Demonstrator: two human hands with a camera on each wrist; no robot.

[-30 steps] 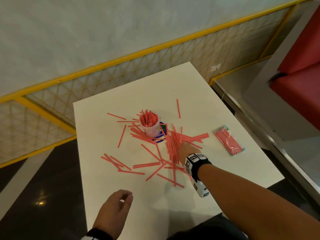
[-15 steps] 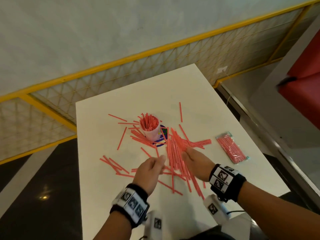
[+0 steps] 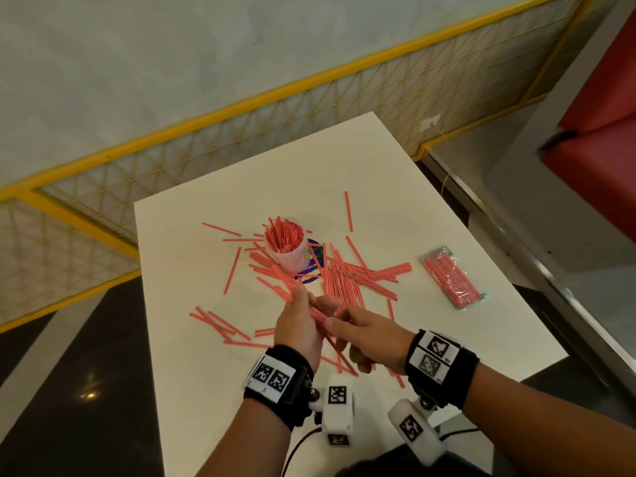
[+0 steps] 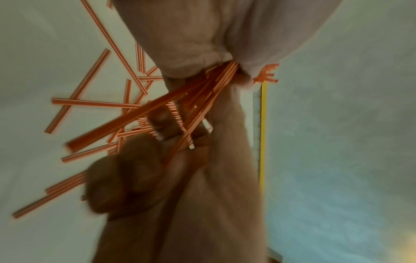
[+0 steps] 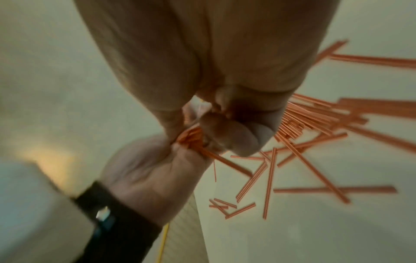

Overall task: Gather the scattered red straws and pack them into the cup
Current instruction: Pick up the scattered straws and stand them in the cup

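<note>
A clear cup (image 3: 288, 251) full of red straws stands upright mid-table. Several loose red straws (image 3: 364, 273) lie scattered around it on the white table (image 3: 192, 373). My left hand (image 3: 302, 316) and right hand (image 3: 347, 327) meet in front of the cup, just above the table. Between them is a bundle of red straws (image 3: 321, 318). In the left wrist view the bundle (image 4: 202, 99) fans out from my left hand's grip. In the right wrist view my right hand's curled fingers (image 5: 227, 128) pinch the same bundle (image 5: 191, 137).
A sealed packet of red straws (image 3: 451, 277) lies at the table's right side. A purple disc (image 3: 315, 256) sits under the cup. A yellow mesh railing (image 3: 241, 139) runs behind the table and a red seat (image 3: 605, 139) stands at the right.
My left hand came up from the near table edge to the straw pile. Both hands closed in on a bundle of straws and now hold it together, nearer to me.
</note>
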